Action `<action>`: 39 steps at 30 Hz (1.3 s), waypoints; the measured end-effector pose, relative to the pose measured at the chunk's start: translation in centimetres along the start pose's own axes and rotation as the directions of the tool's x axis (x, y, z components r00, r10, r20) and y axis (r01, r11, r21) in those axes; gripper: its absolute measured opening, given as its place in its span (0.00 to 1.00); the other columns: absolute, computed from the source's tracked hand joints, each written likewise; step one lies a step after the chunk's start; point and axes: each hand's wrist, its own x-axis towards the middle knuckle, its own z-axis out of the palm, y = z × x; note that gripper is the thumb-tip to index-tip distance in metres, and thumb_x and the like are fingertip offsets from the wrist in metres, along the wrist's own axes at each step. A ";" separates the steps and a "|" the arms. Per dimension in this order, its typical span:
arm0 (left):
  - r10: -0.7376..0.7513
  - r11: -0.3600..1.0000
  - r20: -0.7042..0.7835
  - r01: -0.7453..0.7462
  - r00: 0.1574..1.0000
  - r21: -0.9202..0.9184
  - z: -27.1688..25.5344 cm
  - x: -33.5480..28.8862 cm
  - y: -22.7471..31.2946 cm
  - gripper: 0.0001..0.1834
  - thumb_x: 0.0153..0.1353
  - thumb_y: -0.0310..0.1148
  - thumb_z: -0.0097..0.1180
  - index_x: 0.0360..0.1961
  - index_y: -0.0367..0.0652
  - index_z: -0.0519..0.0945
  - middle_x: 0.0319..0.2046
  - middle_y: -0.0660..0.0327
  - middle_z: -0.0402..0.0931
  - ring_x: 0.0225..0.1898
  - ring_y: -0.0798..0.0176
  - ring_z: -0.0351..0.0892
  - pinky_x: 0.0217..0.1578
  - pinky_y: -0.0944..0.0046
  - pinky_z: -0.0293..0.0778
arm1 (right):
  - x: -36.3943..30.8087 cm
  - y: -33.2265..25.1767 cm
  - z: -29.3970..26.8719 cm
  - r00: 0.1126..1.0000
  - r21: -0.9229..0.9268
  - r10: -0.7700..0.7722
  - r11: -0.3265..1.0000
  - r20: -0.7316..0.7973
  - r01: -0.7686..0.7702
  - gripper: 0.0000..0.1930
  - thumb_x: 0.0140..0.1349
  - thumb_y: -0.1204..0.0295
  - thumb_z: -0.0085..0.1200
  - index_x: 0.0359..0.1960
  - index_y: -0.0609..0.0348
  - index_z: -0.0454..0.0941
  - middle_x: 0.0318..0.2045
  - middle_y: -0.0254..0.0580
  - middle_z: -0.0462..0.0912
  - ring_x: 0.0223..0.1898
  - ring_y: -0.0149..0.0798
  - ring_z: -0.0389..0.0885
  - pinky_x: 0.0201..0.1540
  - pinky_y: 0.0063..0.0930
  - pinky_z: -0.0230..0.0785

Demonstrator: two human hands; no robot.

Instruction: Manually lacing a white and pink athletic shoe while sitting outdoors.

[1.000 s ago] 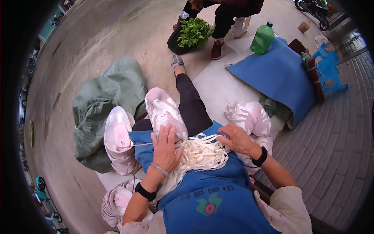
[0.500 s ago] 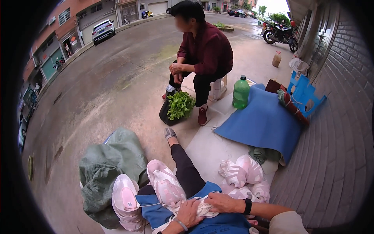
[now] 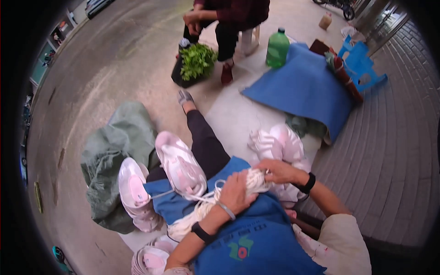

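Cream laces [image 3: 257,181]: heaped in a loose bundle on your lap, partly under your hands, with a tail of strands trailing toward your left forearm.
Left hand [image 3: 233,192]: laid over the bundle, fingers pointing away from you and thumb apart to the right; it touches the laces, but you cannot tell here whether it grasps them.
Right hand [image 3: 278,172]: fingers bent at the bundle's right end, touching it; whether they pinch a strand is too blurred to tell.
Wrists: a black band on each of yours, plus a pale bracelet [image 3: 226,211] on the left.
Apron [image 3: 275,245]: blue, spread over your lap beneath the laces.
Lap shoe [image 3: 176,158]: pink and white, toe away from you, opening toward you, just left of your left hand; a pale strand runs past its heel.
Left shoe stack [image 3: 135,195]: nested pink-and-white shoes beside a crumpled green sack [image 3: 120,146].
Lower shoe stack [image 3: 154,257]: more of them near your left forearm.
Right shoe pile [image 3: 278,142]: beyond your right hand, near a blue mat [image 3: 298,94].
Green bottle [image 3: 277,48]: upright at the mat's far edge.
Seated person [image 3: 238,16]: facing partly your way, leafy greens [image 3: 198,62] in a black bag at their feet.
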 end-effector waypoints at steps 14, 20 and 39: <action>0.129 0.959 -0.046 -0.113 0.991 0.261 -0.6 -1.6 -1.2 0.43 0.50 0.50 0.65 0.63 0.41 0.63 0.60 0.47 0.63 0.64 0.39 0.59 0.62 0.35 0.50 | -0.3 1.1 1.5 0.897 -0.077 0.299 0.937 -0.326 -0.341 0.14 0.58 0.67 0.52 0.41 0.63 0.79 0.35 0.54 0.79 0.37 0.48 0.79 0.42 0.35 0.71; 0.109 0.979 -0.098 -0.090 0.989 0.181 -0.9 -1.7 -1.4 0.42 0.51 0.52 0.63 0.63 0.42 0.64 0.61 0.47 0.61 0.65 0.41 0.57 0.63 0.36 0.48 | 0.2 1.5 1.5 0.885 0.124 0.392 0.920 -0.250 -0.373 0.15 0.57 0.67 0.54 0.43 0.60 0.80 0.35 0.49 0.78 0.37 0.43 0.78 0.42 0.32 0.71; 0.070 0.927 -0.043 -0.049 0.997 0.372 2.5 -0.6 -1.9 0.34 0.58 0.48 0.56 0.60 0.37 0.65 0.60 0.47 0.64 0.64 0.41 0.59 0.62 0.32 0.48 | 0.7 0.0 1.3 0.865 0.102 0.341 0.940 -0.367 -0.327 0.08 0.62 0.71 0.49 0.34 0.63 0.76 0.23 0.52 0.79 0.28 0.50 0.81 0.34 0.38 0.73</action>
